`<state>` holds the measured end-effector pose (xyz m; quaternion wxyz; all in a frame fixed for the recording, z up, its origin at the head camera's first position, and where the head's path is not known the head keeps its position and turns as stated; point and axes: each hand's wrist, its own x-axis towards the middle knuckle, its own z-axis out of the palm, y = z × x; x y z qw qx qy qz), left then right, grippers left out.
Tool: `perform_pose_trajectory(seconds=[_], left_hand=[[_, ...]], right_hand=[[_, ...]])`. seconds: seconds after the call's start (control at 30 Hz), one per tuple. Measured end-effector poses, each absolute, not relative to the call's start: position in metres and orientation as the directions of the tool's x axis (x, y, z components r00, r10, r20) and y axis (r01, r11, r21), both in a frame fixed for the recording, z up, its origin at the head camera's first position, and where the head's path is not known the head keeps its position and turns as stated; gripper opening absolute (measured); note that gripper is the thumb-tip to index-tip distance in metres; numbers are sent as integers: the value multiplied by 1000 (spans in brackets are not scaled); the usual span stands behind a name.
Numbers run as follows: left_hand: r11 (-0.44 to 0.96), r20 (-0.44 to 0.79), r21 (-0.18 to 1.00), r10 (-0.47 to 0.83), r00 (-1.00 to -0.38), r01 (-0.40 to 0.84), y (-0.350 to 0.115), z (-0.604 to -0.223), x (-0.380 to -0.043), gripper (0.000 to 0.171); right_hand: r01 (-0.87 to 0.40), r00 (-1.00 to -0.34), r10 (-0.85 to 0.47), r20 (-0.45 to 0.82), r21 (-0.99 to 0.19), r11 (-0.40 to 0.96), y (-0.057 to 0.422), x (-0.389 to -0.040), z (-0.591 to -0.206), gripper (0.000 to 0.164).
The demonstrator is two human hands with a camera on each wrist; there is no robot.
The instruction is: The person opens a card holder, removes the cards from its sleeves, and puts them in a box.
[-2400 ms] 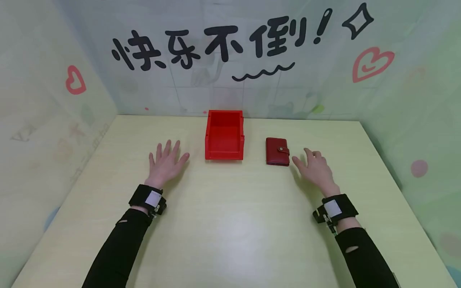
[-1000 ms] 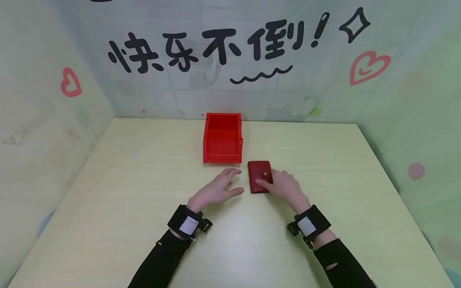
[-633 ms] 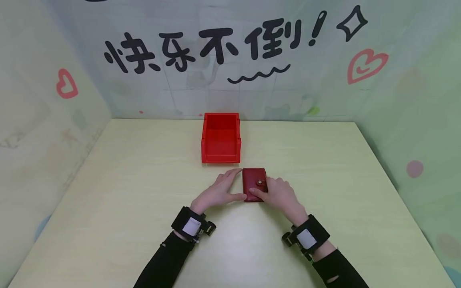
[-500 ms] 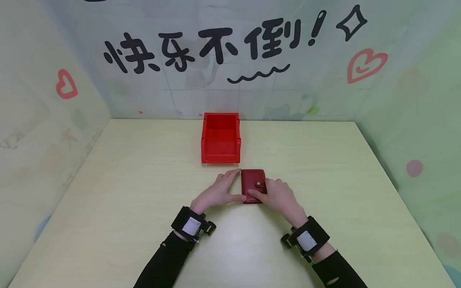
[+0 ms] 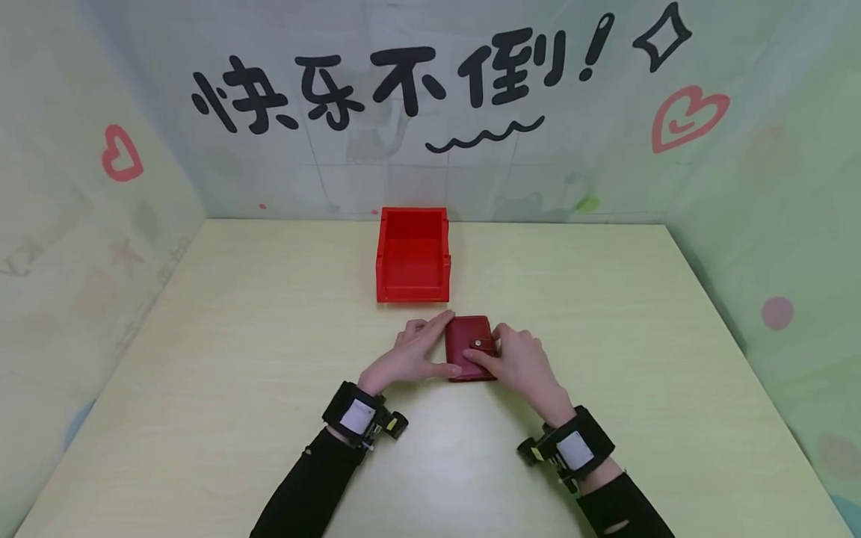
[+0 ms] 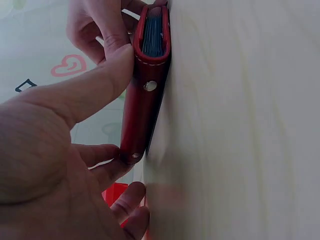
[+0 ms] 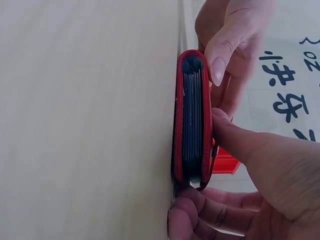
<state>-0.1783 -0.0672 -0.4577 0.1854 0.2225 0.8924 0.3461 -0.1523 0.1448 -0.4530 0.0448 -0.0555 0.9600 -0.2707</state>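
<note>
A dark red card wallet [image 5: 466,334] with a snap strap lies flat on the table, between both hands. Card sleeves [image 7: 192,120] show stacked inside its near end in the right wrist view. My left hand [image 5: 408,362] holds the spine side, thumb at the near corner and fingers at the far corner. Two silver studs show on the spine [image 6: 140,112] in the left wrist view. On the strap side, my right hand [image 5: 528,368] grips the wallet, with its thumb on the top cover and its other fingers curled at the edge by the strap.
An open red plastic box [image 5: 412,294] stands just beyond the wallet, towards the back of the pale table [image 5: 269,299]. Printed wall sheets [image 5: 336,179] enclose the table at the back and both sides. Each wrist wears a black camera band.
My right hand went to the wallet and brought it left and nearer to me. My left hand came in from the left and took hold of the spine side. The box stayed put.
</note>
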Motion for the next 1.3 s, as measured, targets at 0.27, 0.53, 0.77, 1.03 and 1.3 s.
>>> perform_pose_trajectory(seconds=[0.27, 0.53, 0.77, 1.03, 1.3], left_hand=[[656, -202, 700, 561, -803, 282, -66, -461, -183, 100], [655, -216, 697, 579, -786, 291, -66, -460, -187, 99], [653, -234, 705, 582, -779, 276, -66, -463, -187, 98], [654, -232, 702, 585, -777, 283, -66, -463, -187, 98], [667, -248, 694, 576, -779, 272, -65, -462, -186, 98]], right_hand=[[-158, -982, -190, -9, -515, 842, 145, -157, -458, 47], [-363, -925, -377, 44, -397, 843, 145, -161, -457, 37], [-437, -871, -491, 24, -495, 751, 153, -167, -461, 30], [-429, -856, -517, 18, -582, 691, 161, -171, -465, 28], [-370, -864, -504, 1, -681, 632, 165, -170, -465, 27]])
